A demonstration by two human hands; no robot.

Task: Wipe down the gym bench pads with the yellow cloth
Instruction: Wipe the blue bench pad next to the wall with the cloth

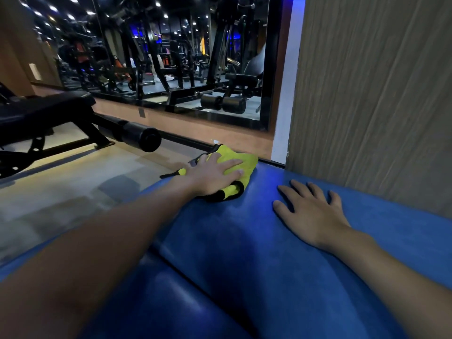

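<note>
Two blue pads (244,241) met at a dark seam. Beyond the pads hung a mirror (171,57); right of them rose a wood-grain wall (367,94); left stood a black bench (44,106). The yellow cloth (242,159) lay at the pads' far left edge, beneath the straight, pressing fingers (232,165) of the left hand (212,174). The right hand (310,211) rested flat on the pads, fingers spread.

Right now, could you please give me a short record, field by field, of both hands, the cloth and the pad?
Left hand: flat on the yellow cloth, pressing it onto the blue pad.
Cloth position: bunched, black-edged, at the pad's far left edge.
Right hand: fingers spread, resting on bare pad, apart from the cloth.
Pad surface: glossy, a seam nearer the camera.
</note>
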